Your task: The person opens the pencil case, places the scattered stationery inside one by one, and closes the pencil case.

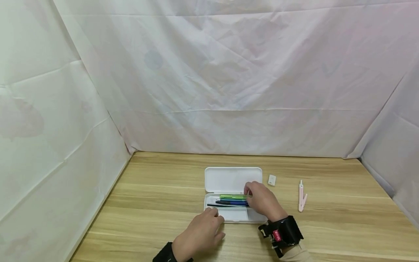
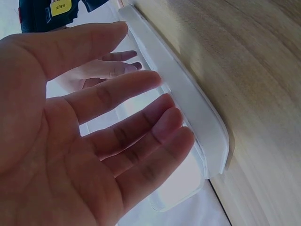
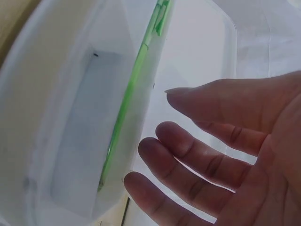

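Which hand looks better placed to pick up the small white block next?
Probably the right hand. It is at the right end of the open pencil case, nearer the small white block, and appears empty. The left hand is by the case's near edge, farther off.

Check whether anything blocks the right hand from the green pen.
Nothing visible does: the right-wrist view shows only open space between the right hand and the green pen, lying in the white case.

Left grip (image 2: 70,146) relaxed, beside white case (image 2: 200,106); right grip (image 2: 96,69) behind; wooden tabletop (image 2: 263,94).
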`<state>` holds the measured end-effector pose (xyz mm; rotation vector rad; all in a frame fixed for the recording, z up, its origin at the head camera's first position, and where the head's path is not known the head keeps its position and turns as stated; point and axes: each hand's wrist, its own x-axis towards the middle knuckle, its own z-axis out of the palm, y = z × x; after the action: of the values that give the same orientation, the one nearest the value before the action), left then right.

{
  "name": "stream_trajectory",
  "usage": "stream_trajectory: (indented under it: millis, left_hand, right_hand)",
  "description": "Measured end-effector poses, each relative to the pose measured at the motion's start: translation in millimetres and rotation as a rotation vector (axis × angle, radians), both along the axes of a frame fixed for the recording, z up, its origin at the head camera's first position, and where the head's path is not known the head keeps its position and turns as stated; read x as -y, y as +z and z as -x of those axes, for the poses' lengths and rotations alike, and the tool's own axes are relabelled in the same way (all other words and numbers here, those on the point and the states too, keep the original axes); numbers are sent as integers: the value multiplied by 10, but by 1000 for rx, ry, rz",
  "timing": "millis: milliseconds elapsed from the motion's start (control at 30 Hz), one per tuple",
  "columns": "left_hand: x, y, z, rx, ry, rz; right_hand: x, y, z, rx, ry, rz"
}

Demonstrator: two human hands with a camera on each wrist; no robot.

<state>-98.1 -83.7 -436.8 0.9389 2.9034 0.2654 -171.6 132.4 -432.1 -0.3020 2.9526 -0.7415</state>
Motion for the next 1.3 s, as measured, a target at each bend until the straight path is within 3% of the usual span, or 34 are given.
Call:
stream_trajectory:
  millis: [767,1300]
  left_hand:
    - [15,4,-22,-24,-18,-51]
    - [9,17,-37,-54,-38,-17]
  right_hand:
    - [-148,30,12,4,-12,6]
    - [-336,98,13,-6,-38,34]
